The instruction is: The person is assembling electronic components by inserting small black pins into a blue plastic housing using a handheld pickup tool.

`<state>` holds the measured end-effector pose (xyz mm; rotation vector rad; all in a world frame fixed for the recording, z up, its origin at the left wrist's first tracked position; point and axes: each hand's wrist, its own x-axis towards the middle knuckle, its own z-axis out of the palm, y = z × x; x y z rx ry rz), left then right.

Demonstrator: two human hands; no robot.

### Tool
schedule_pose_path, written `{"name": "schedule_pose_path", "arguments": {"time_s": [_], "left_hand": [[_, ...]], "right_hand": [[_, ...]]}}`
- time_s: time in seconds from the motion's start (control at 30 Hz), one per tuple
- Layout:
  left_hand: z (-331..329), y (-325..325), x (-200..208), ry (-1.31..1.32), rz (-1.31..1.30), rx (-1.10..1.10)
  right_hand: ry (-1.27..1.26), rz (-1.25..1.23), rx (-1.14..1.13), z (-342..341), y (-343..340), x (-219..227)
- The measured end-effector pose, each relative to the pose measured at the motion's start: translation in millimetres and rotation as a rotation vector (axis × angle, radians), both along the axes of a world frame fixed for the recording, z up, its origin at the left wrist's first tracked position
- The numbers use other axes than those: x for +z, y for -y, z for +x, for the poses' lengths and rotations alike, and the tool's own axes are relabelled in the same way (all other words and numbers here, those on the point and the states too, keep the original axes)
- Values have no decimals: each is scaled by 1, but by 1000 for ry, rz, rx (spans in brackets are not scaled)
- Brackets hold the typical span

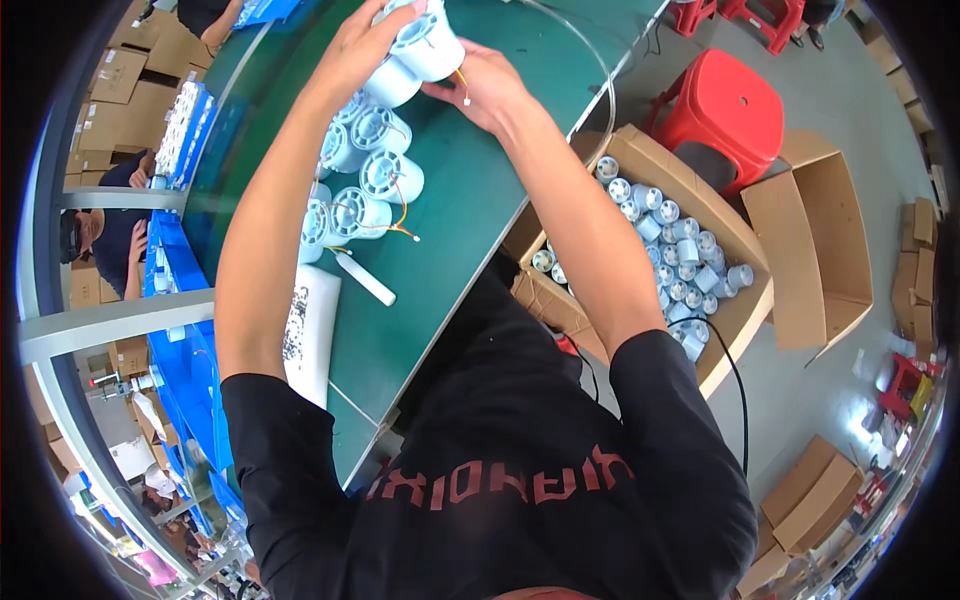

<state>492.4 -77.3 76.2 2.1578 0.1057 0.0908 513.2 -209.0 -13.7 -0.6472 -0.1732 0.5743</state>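
Observation:
At the far part of the green table, a light blue round plastic housing (428,50) is tilted, with its ribbed open end showing. My left hand (365,45) is closed on it from the left, fingers reaching over its upper side. From the right, my right hand (488,88) curls against it, its fingertips partly hidden behind the housing. A thin wire with a small white connector (466,101) hangs by my right palm. Just below, another housing (392,84) touches it. Several similar housings (391,177) with coloured wires stand in rows nearer to me.
A white tube-like piece (366,278) and a white printed bag (312,335) lie on the table (455,215). Right of it, a carton (748,250) holds many small blue-white parts, near a red stool (728,115) and an open carton (838,240). Blue trays (180,255) and co-workers are at left.

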Motion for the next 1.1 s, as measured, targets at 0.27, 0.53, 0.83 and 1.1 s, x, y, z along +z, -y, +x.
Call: {"name": "schedule_pose_path", "arguments": {"time_s": [0.27, 0.53, 0.83, 1.1], "left_hand": [[11, -29, -29, 56, 313, -99], [21, -97, -61, -6, 740, -332], [-20, 5, -42, 424, 1122, -342], [-33, 12, -42, 309, 1452, -574]], "right_hand": [[784, -925, -207, 18, 23, -7], [1448, -1565, -590, -35, 49, -17], [784, -867, -1307, -143, 114, -83], [-195, -1987, -189, -175, 212, -338]]}}
